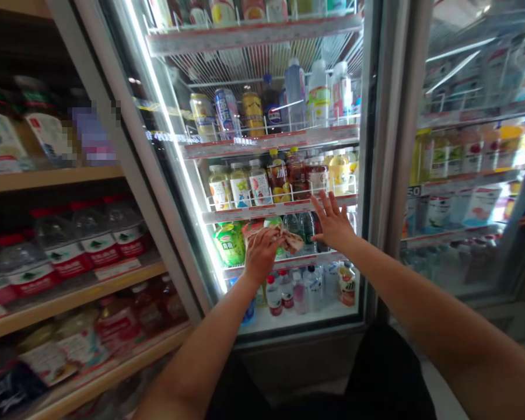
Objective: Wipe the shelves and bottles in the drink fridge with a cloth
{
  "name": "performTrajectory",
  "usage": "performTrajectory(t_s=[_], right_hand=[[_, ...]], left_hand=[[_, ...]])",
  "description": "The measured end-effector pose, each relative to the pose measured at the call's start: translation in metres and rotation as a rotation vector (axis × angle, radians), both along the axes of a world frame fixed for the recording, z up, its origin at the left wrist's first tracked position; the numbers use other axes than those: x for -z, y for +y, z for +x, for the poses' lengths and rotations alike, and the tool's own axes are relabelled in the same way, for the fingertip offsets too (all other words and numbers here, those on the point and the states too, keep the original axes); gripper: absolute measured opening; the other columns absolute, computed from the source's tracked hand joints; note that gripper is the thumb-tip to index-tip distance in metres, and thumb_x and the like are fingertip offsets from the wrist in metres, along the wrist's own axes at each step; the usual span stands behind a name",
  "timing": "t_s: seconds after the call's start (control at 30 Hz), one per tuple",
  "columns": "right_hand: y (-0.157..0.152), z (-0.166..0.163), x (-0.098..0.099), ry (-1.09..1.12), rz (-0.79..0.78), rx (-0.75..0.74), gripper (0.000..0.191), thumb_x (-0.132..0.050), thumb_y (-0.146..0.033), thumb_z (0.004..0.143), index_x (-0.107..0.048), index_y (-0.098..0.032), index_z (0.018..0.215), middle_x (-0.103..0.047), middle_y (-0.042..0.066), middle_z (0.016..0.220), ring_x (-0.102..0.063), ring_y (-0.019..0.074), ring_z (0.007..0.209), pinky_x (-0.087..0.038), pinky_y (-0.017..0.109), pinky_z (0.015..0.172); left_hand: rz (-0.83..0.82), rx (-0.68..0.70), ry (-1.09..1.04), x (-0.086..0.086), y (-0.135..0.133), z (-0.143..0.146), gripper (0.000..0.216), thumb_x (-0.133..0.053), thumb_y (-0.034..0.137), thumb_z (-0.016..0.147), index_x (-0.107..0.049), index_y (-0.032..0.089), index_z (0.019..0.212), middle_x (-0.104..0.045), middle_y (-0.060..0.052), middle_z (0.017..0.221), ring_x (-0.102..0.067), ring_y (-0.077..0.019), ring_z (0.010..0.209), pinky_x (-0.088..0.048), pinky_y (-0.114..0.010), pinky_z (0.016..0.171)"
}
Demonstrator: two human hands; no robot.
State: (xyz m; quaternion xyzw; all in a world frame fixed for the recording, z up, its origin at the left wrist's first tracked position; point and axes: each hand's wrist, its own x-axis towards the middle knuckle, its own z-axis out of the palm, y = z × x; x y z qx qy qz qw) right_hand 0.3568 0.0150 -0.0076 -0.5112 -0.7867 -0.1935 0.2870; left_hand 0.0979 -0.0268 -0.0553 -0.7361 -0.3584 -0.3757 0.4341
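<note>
A glass-doored drinks fridge stands in front of me, its lit shelves full of bottles and cans. My left hand is closed on a crumpled, pale brownish cloth, held close to the glass at the height of the lower shelves. To its right, my right hand has its fingers spread and appears to lie against the glass, holding nothing. Behind the left hand sits a green package, and dark green bottles show between the hands.
Wooden shelves on the left carry red-capped water bottles and other drinks. A second glass fridge with juice bottles stands at the right, beyond the metal door frame. My dark-clothed knees are below.
</note>
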Motion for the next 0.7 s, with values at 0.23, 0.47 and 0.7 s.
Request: performTrajectory(t_s=[0.23, 0.47, 0.7], right_hand=[[0.000, -0.002, 0.003, 0.003, 0.006, 0.024, 0.145, -0.089, -0.035, 0.071, 0.030, -0.032, 0.153, 0.018, 0.008, 0.169, 0.014, 0.0354, 0.155, -0.015, 0.070, 0.121], [-0.001, -0.002, 0.005, 0.002, 0.006, 0.025, 0.142, -0.088, -0.035, 0.072, 0.027, -0.032, 0.155, 0.016, 0.008, 0.169, 0.013, 0.0348, 0.156, -0.015, 0.068, 0.122], [0.000, -0.001, 0.007, 0.014, 0.018, 0.002, 0.137, -0.086, -0.034, 0.075, 0.024, -0.032, 0.157, 0.017, 0.008, 0.170, 0.012, 0.0357, 0.156, -0.016, 0.070, 0.121]], left_hand=[[-0.048, 0.008, -0.028, -0.002, -0.001, 0.004, 0.027, -0.060, 0.016, 0.094, -0.072, 0.028, 0.115, -0.069, -0.007, 0.122, -0.057, -0.0251, 0.123, -0.045, -0.043, 0.104], [-0.129, 0.013, 0.040, 0.003, 0.000, -0.001, 0.028, -0.060, 0.017, 0.094, -0.073, 0.029, 0.115, -0.068, -0.006, 0.126, -0.056, -0.0251, 0.124, -0.044, -0.043, 0.105], [-0.130, 0.005, 0.006, 0.011, -0.001, 0.004, 0.030, -0.060, 0.015, 0.093, -0.072, 0.028, 0.117, -0.068, -0.006, 0.126, -0.055, -0.0252, 0.125, -0.044, -0.044, 0.104]])
